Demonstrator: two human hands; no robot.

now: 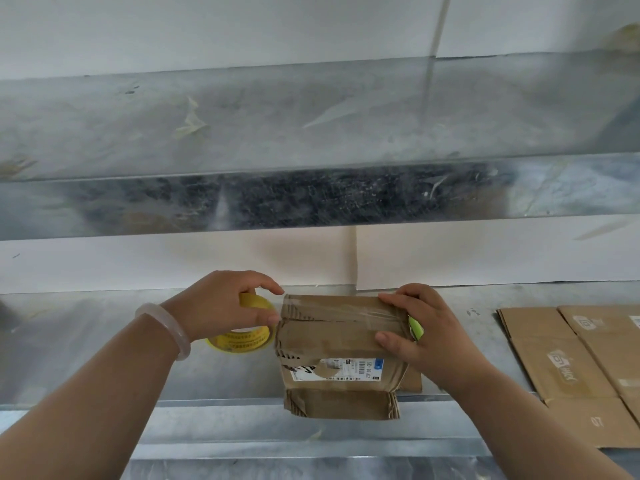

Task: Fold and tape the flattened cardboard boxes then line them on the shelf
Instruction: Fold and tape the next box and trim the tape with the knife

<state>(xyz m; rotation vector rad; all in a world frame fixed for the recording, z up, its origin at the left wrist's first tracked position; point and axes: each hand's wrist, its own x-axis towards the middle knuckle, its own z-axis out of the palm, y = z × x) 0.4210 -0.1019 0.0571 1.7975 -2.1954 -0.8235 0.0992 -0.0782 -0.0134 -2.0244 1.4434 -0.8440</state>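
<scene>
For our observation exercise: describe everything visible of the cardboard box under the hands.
The cardboard box is worn brown corrugated board, folded up, edges ragged. Clear tape crosses its top flap seam; a white barcode label sits nearer the front. It lies on the metal shelf, front overhanging the edge. The left hand, holding a yellow tape roll, touches its left edge; the right hand, holding a green item, presses its right end.
</scene>
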